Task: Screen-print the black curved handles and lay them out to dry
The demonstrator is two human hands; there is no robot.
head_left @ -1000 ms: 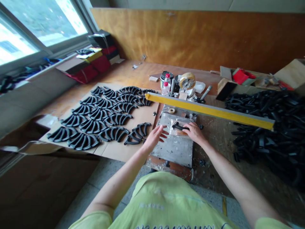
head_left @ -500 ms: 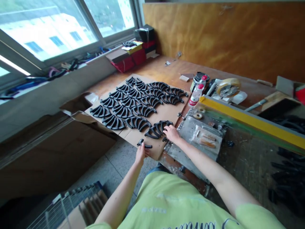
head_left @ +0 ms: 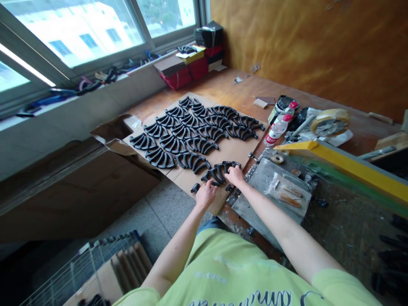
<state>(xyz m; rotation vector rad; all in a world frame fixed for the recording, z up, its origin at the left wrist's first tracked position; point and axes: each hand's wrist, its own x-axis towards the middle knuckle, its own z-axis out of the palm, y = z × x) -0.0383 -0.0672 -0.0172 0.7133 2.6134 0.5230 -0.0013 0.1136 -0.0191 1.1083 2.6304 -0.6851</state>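
Rows of curved black pieces [head_left: 178, 136] lie in fan-like groups on a flat cardboard sheet [head_left: 236, 144]. My left hand [head_left: 205, 194] is closed around a black piece [head_left: 195, 188], whose thick end sticks out to the left of the fingers. It is beside the near end of the closest fan of black pieces [head_left: 219, 171]. At the right end of that same fan is my right hand [head_left: 235, 175], its fingers bent onto a black piece; whether it grips the piece is hidden. A small black part [head_left: 228, 187] sits just below my right hand on the cardboard's edge.
Two red-capped bottles [head_left: 276, 129] and a tape roll [head_left: 330, 122] stand behind a yellow-edged board [head_left: 344, 157] at right. A grey plate [head_left: 264, 187] lies beside the cardboard. Red boxes [head_left: 181, 76] are at the back near the window. A wire rack [head_left: 76, 272] is at lower left.
My left hand has moved right and forward with its black piece, up to the nearest fan. My right hand remains at the fan's right end. The camera view has shifted slightly.
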